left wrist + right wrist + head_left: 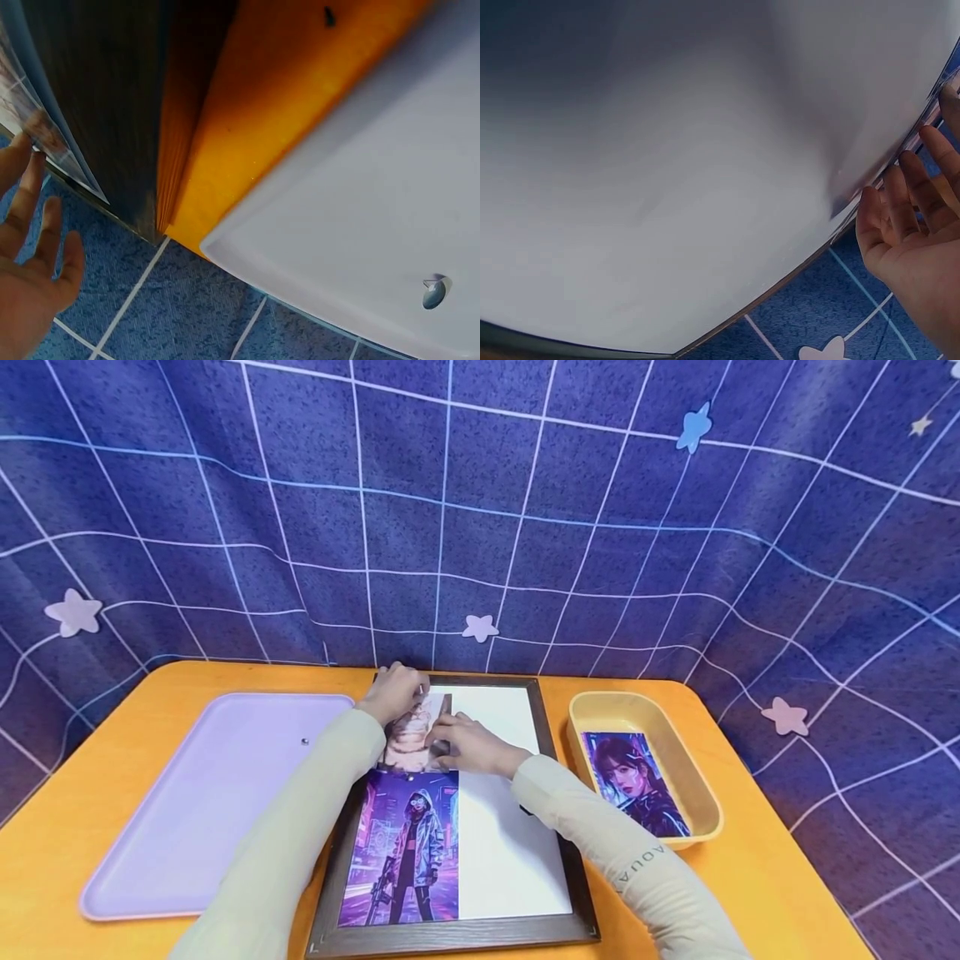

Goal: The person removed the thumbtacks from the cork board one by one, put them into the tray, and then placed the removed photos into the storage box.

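Observation:
A pink-toned picture lies on the upper left of a white board with a dark wood frame. My left hand is at its top edge; in the left wrist view the thumb and fingertips come together there, and anything between them is too small to tell. The fingers of my right hand touch the picture's right side, hiding part of it. Below lies a second picture of a hooded figure, with a small silver round piece at its top.
Left of the frame lies a lilac tray with a small silver round piece on it. On the right stands a yellow bin containing another picture. A blue gridded curtain hangs behind the orange table.

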A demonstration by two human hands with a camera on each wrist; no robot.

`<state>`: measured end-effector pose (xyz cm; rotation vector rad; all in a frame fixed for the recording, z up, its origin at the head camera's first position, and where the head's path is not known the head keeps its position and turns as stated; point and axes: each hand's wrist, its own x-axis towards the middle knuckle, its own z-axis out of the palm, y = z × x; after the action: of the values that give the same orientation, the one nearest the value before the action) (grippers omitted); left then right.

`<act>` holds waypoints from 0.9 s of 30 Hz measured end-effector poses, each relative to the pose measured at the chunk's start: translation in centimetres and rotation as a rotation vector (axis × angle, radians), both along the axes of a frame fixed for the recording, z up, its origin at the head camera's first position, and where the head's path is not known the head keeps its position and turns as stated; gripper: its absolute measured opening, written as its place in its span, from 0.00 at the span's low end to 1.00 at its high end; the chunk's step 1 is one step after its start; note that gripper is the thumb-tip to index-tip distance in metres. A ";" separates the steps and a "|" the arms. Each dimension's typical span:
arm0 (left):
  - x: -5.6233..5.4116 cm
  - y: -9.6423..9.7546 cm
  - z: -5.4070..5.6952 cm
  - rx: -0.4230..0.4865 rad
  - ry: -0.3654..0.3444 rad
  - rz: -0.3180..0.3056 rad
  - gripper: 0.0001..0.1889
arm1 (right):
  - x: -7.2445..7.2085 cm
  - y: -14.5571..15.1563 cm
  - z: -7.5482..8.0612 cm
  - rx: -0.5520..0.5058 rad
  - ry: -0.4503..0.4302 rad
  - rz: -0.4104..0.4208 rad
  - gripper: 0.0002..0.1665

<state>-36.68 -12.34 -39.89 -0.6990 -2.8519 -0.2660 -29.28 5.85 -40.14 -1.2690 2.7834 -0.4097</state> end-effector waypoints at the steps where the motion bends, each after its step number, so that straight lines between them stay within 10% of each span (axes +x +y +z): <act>1: -0.1 0.0 0.0 -0.004 0.000 0.005 0.07 | 0.0 0.0 0.0 0.001 -0.001 -0.002 0.20; 27: -0.5 -0.1 -0.8 -0.022 0.045 -0.007 0.09 | 0.1 0.0 0.1 0.006 0.012 0.006 0.19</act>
<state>-37.17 -12.45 -40.72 -0.7100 -2.8142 -0.2172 -29.23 5.85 -40.04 -1.2818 2.7878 -0.3941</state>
